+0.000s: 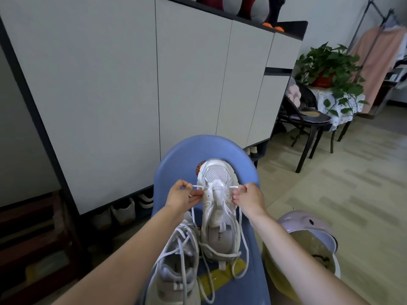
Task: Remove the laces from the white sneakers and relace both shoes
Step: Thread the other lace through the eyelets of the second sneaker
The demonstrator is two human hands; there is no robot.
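Now the left hand and right hand each pinch a lace end beside the shoe; draw both ends evenly, keeping it flat.

White mesh sneaker lies on blue plastic chair seat, toe away from the person. Left hand pinches white lace end just left of it, right hand pinches the other end just right. Second white sneaker lies nearer, below the left grip. Lilac round bin right of the right forearm.
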